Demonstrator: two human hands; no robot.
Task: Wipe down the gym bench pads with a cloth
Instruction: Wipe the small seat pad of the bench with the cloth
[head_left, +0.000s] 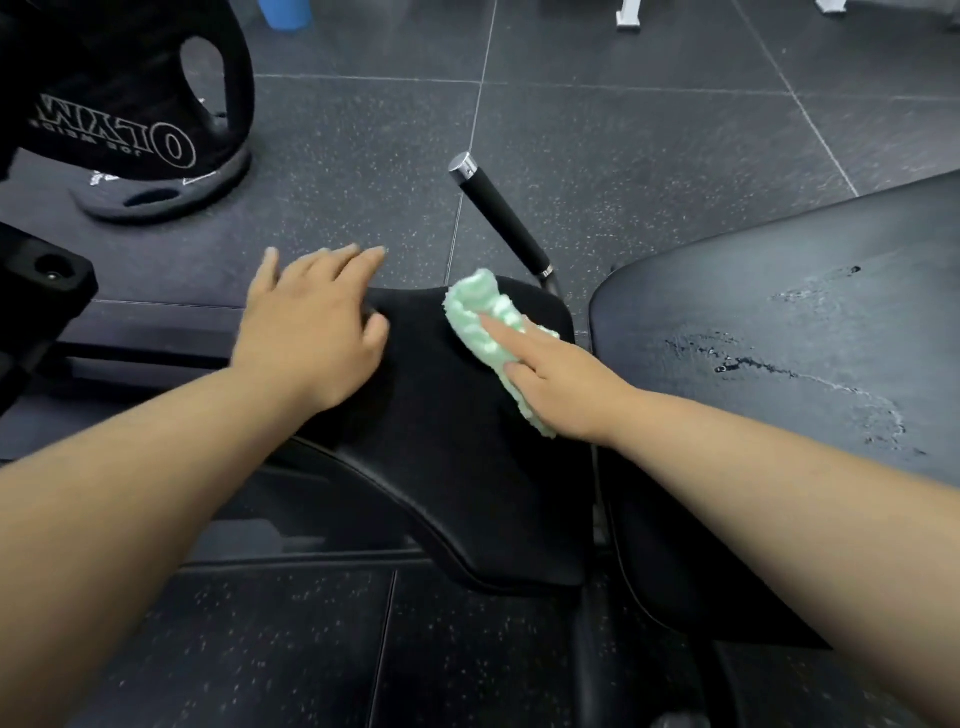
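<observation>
Right hand (566, 384) flat on the green microfibre cloth (478, 312), index finger straight, pressing it to the far right of the black seat pad (447, 441) | left hand (311, 332) spread, fingers relaxed, resting on the pad's far left edge | back pad (779, 312) on the right, wet streaks showing | weight plate (130, 104) far left.

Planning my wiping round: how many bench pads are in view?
2. The smaller seat pad lies in the middle, with the green cloth pressed on its far end. The larger pad, streaked with marks, is to its right. Others may lie outside the frame.
</observation>
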